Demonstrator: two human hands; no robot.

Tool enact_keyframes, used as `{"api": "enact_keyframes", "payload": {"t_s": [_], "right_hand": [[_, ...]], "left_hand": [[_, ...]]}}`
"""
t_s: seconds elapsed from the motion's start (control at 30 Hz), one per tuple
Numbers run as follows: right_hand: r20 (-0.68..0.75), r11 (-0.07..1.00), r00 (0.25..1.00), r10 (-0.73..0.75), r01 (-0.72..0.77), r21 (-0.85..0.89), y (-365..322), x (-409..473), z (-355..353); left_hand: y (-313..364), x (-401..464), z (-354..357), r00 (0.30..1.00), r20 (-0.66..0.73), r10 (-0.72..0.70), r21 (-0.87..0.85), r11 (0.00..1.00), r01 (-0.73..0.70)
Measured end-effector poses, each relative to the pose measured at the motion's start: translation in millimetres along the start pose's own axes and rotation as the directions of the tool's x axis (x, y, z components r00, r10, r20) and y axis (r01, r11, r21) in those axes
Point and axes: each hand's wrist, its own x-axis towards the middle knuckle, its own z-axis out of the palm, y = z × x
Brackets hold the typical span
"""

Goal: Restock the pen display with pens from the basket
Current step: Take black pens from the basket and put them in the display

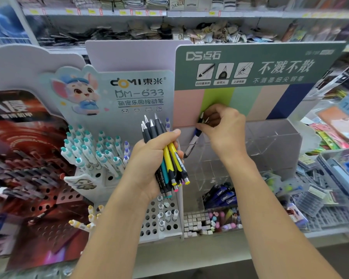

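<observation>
Two hands (149,164) (222,125), two pen bunches (165,154) (203,120)

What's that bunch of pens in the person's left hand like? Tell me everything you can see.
The bunch of pens is a fistful of slim plastic click pens: some dark grey with silver tips pointing up, others yellow, teal and black with coloured ends pointing down. The left hand grips them mid-barrel, roughly upright, in front of the white holed pen display.
</observation>
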Motion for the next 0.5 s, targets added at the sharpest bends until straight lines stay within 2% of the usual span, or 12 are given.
{"api": "enact_keyframes", "payload": {"t_s": [0.17, 0.23, 0.33, 0.5], "right_hand": [[-0.108, 0.998, 0.994, 0.028, -0.022, 0.053, -1, -10, -8], [-0.148, 0.997, 0.986, 0.078, -0.076, 0.021, -1, -14, -10], [-0.077, 0.979, 0.977, 0.199, -0.201, -0.030, 0, -14, -4], [-0.014, 0.984, 0.984, 0.175, -0.176, -0.026, -3, -6, 5]], "left_hand": [[-4, 0, 6, 1.000, -0.018, -0.013, 0.009, 1.000, 0.013], [-5, 0, 8, 1.000, -0.031, -0.004, 0.027, 1.000, 0.005], [-5, 0, 8, 0.999, -0.040, -0.002, 0.026, 1.000, 0.003], [-5, 1, 10, 1.000, -0.030, -0.005, 0.017, 1.000, 0.006]]}}
